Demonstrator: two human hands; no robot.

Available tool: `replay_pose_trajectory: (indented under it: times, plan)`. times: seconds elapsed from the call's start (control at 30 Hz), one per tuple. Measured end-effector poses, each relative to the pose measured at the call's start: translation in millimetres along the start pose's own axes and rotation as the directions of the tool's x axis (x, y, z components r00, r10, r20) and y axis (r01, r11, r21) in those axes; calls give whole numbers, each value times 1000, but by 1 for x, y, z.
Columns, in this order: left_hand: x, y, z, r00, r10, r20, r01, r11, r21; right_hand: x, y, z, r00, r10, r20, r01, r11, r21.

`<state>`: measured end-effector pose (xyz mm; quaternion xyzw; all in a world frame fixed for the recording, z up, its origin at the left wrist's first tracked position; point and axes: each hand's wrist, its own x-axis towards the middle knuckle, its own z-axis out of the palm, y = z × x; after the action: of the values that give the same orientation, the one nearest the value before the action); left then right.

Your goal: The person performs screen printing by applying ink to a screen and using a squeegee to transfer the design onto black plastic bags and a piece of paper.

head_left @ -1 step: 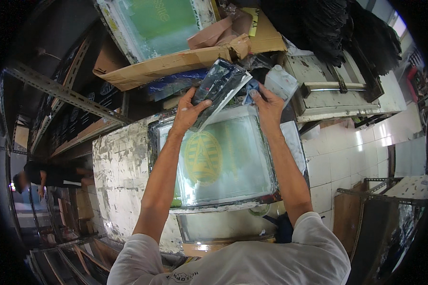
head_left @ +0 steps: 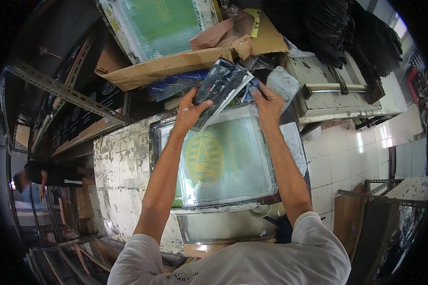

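My left hand (head_left: 190, 111) grips the near-left side of a squeegee (head_left: 220, 83), a broad ink-stained dark blade with a pale long edge, tilted above the work. A crumpled blue rag (head_left: 252, 89) is pinched in my right hand (head_left: 270, 105) at the squeegee's right end. Below both hands lies a screen printing frame (head_left: 226, 205) with a dark, stained border. Its pale green mesh (head_left: 242, 156) carries a yellow oval emblem with stripes. The fingers behind the squeegee are hidden.
A paint-flecked white table (head_left: 121, 180) bears the frame. Behind are a cardboard box (head_left: 161, 71), another green screen (head_left: 169, 28) and a translucent plastic jug (head_left: 281, 83). Metal shelving (head_left: 71, 92) rises at the left. Farther left is a person in dark clothes (head_left: 50, 173).
The view has shifted very slightly. My right hand and the blue rag are a touch different in position against the squeegee's end; both hands keep their holds.
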<state>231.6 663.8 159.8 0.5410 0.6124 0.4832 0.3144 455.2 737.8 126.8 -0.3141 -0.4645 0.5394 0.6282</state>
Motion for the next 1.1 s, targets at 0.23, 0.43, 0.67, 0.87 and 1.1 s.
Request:
replay_pose_trajectory:
  times: [0.23,0.43,0.67,0.87,1.1]
  plan:
    - [2,10,1,998,52,-33,-54,997,-56,17,-20,44,993,-111,-48,113,992,50]
    - [3,17,14,980,48,-196,-105,950,-294,40,-21,66,942,-305,141,323,937,-132]
    - [20,20,22,935,-1,-356,-212,800,-561,29,0,71,935,-158,318,247,933,-262]
    - [31,22,17,870,-82,-487,-290,714,-638,11,29,58,911,-88,402,229,921,-315]
    - [39,21,8,819,-154,-553,-310,693,-651,2,57,38,896,-11,445,198,904,-378]
